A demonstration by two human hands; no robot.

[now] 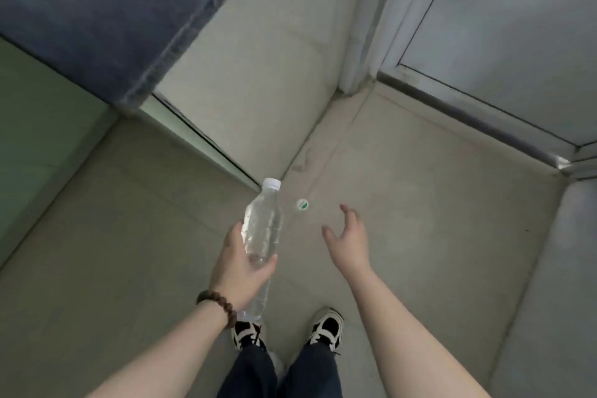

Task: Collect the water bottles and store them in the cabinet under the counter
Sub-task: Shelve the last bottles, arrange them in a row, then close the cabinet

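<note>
My left hand [240, 271] grips a clear water bottle [263, 226] around its lower body; its white cap points away from me, towards the cabinet. On the floor just right of that cap is a small white-and-green round cap [302, 203], which looks like the top of a second clear bottle standing upright, seen from above. My right hand [349, 239] hovers over the floor close to that cap, fingers spread and holding nothing. The dark blue counter [97, 10] fills the upper left, and the pale green cabinet front [38, 126] runs below it.
A white wall panel [258, 58] stands beyond the counter's end. A glass door with a metal frame and threshold [468, 103] runs along the right. My two black-and-white shoes [326, 329] stand on the beige tiled floor [420, 203].
</note>
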